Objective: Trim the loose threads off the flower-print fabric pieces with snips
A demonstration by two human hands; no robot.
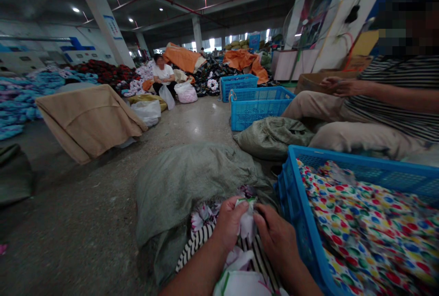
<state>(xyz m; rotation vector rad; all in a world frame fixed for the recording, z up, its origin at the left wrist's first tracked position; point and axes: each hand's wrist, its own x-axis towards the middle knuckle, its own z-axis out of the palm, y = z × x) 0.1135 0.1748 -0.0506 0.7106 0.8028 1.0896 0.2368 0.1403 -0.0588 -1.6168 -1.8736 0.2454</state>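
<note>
Between my two hands is a piece of white fabric (247, 223) with a green edge. My left hand (229, 222) pinches its left side, thumb on top. On the other side, my right hand (274, 229) has its thumb and fingers closed at the fabric's right edge. More white cloth with green trim and pink marks (240, 282) lies below in my lap, over black-and-white striped cloth (196, 246). Purple and white floral fabric (204, 216) shows at the mouth of a large grey-green woven sack (192, 172) in front of me.
To the right, a blue plastic crate (291, 195) holds colourful dotted fabric (373, 223). A seated person in a striped top (404, 90) is beyond it. Farther off stand more blue crates (262, 108), another sack (274, 136), a brown-draped object (89, 117) and fabric heaps (44, 90).
</note>
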